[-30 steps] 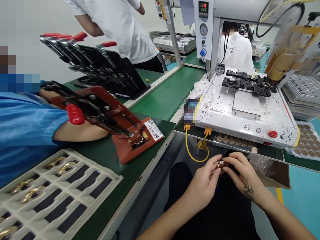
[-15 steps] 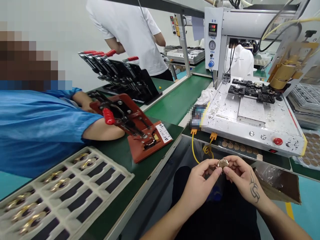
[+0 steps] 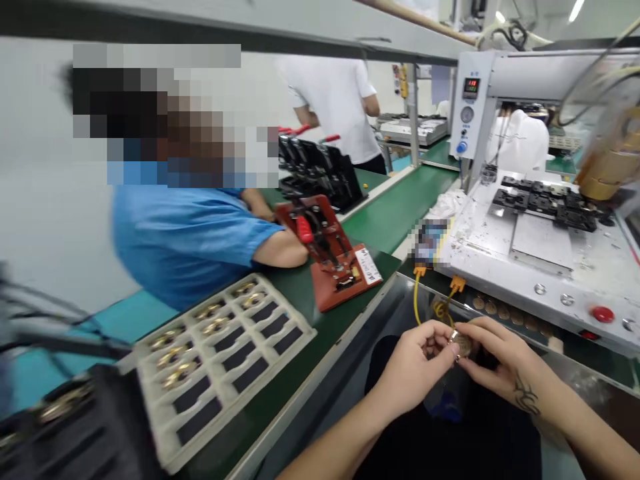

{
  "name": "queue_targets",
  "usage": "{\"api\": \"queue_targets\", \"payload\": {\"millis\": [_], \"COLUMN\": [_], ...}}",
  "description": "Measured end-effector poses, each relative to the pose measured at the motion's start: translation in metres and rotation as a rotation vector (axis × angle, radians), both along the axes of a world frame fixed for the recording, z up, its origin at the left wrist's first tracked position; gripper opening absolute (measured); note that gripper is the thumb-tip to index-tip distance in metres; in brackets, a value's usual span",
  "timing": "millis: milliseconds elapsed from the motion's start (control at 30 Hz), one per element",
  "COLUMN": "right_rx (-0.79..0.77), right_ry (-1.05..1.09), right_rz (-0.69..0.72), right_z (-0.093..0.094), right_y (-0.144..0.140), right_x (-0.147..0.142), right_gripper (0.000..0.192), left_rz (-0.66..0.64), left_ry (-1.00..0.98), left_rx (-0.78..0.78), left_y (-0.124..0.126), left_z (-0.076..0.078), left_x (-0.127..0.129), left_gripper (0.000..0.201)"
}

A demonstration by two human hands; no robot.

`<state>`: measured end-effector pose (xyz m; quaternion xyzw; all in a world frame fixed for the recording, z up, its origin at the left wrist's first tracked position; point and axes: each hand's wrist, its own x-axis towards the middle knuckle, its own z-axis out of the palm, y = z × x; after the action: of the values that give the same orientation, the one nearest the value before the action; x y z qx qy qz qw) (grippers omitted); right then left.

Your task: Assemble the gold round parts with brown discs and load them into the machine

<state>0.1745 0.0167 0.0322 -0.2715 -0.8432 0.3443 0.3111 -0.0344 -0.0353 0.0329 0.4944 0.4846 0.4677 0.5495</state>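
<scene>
My left hand (image 3: 417, 367) and my right hand (image 3: 495, 357) meet in front of my lap, below the edge of the white machine table. Between the fingertips of both hands sits a small round brass-coloured part (image 3: 463, 345). My right hand has a dark tattoo on its back. A white tray (image 3: 220, 347) with gold rings in some pockets lies on the green belt to my left, well away from both hands.
A person in a blue top (image 3: 190, 233) leans on the belt beside a red toggle-clamp jig (image 3: 333, 257). The white dispensing machine table (image 3: 530, 247) carries black fixtures; yellow cables (image 3: 425, 303) hang below it. A person in white (image 3: 340, 107) stands further back.
The camera has swung left and upward, so the person in blue and the tray sit nearer the middle. My hands keep holding the round part together, now lower right in view.
</scene>
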Motion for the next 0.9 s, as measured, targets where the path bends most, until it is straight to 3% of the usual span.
{"api": "queue_targets", "payload": {"millis": [67, 100, 133, 233, 267, 300, 333, 400, 467, 500, 567, 633, 767, 833, 900], "right_rx": [0.061, 0.093, 0.125, 0.158, 0.146, 0.13, 0.114, 0.096, 0.087, 0.082, 0.069, 0.053, 0.003, -0.033, -0.068], "right_ry": [0.013, 0.037, 0.074, 0.182, 0.203, 0.218, 0.227, 0.232, 0.222, 0.211, 0.184, 0.161, 0.168, 0.167, 0.155], "right_rz": [0.014, 0.006, -0.011, -0.062, -0.065, -0.066, -0.064, -0.042, -0.022, -0.01, 0.005, 0.014, 0.018, 0.025, 0.041], "right_z": [-0.001, -0.002, -0.002, 0.002, 0.005, 0.008, 0.011, 0.014, 0.014, 0.013, 0.012, 0.015, 0.019, 0.013, 0.003], "right_y": [0.007, 0.012, 0.016, 0.027, 0.03, 0.032, 0.034, 0.037, 0.04, 0.043, 0.049, 0.058, 0.077, 0.085, 0.092], "right_x": [-0.006, -0.011, -0.016, -0.033, -0.039, -0.044, -0.049, -0.054, -0.057, -0.058, -0.063, -0.075, -0.116, -0.134, -0.145], "right_gripper": [0.045, 0.045, 0.044, 0.037, 0.034, 0.032, 0.03, 0.029, 0.03, 0.03, 0.029, 0.029, 0.029, 0.029, 0.03], "left_rz": [-0.005, 0.055, 0.172, 0.701, 0.795, 0.828, 0.78, 0.557, 0.364, 0.33, 0.384, 0.493, 0.641, 0.732, 0.784], "left_ry": [0.123, 0.224, 0.343, 0.674, 0.753, 0.811, 0.871, 1.001, 1.085, 1.091, 1.019, 0.86, 0.591, 0.681, 0.841], "left_rx": [0.09, 0.171, 0.273, 0.637, 0.754, 0.861, 0.939, 1.023, 1.04, 1.039, 1.019, 0.962, 0.814, 0.733, 0.601], "left_y": [0.0, 0.002, 0.005, 0.019, 0.026, 0.035, 0.043, 0.06, 0.073, 0.078, 0.088, 0.101, 0.128, 0.126, 0.108], "left_z": [0.012, 0.021, 0.033, 0.075, 0.087, 0.096, 0.102, 0.107, 0.108, 0.11, 0.121, 0.143, 0.19, 0.191, 0.171], "left_x": [-0.015, -0.027, -0.042, -0.1, -0.119, -0.137, -0.153, -0.173, -0.182, -0.183, -0.185, -0.189, -0.225, -0.25, -0.27], "left_gripper": [0.024, 0.023, 0.021, 0.015, 0.017, 0.021, 0.025, 0.039, 0.053, 0.056, 0.059, 0.057, 0.039, 0.027, 0.024]}}
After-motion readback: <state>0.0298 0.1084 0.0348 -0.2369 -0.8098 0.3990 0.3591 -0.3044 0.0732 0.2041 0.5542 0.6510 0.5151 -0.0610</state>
